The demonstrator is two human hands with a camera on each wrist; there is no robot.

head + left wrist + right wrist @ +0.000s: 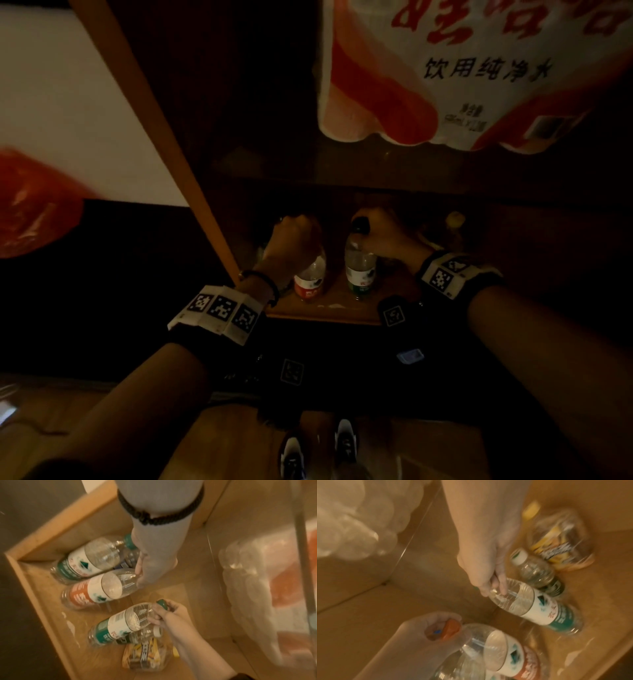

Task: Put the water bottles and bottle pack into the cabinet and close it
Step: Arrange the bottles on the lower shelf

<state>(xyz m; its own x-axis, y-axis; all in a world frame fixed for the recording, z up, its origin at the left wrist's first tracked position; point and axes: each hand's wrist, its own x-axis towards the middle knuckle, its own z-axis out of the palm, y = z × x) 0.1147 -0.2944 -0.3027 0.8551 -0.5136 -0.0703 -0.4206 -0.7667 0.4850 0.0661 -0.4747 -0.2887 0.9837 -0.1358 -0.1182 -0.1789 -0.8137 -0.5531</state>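
Note:
Inside the open wooden cabinet (329,311), two water bottles stand on the bottom shelf. My left hand (294,236) grips the orange cap and neck of the red-labelled bottle (310,282). My right hand (376,233) grips the neck of the green-labelled bottle (359,270), just under its green cap. In the left wrist view the left hand (145,573) holds the red-labelled bottle (96,593) and the right hand (163,612) holds the green-labelled bottle (118,626). The shrink-wrapped bottle pack (462,68) sits on the shelf above.
A second green-labelled bottle (82,562) stands in the left back corner. A small white-capped bottle (534,572) and a yellow-labelled bottle (556,540) stand at the right. The cabinet's side panel (164,120) rises at the left. A red bag (30,205) lies outside.

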